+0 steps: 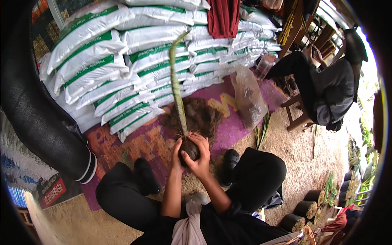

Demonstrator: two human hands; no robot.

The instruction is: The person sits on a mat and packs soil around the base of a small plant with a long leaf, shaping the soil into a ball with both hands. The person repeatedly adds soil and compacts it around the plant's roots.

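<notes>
Between my two hands is a round, dark ball of soil [190, 149]. A single long, mottled green leaf, like a snake plant's [174, 79], rises from its top and bends at the tip. My left hand [176, 156] presses the ball's left side. On the right side, my right hand [200, 153] wraps round it, thumb across the near face and fingers over the top. Thin roots [183, 133] show at the leaf's base. Just beyond my hands lies a heap of dark soil [202, 114] on a purple and orange printed sheet [226, 134].
White and green sacks [159, 43] are stacked beyond the soil. A clear plastic bag [249, 98] and cut leaves [263, 130] lie to the right. Another person [329, 82] sits on a stool [295, 113]. Black planting bags [301, 211] stand lower right; a black padded object [39, 101] is at left.
</notes>
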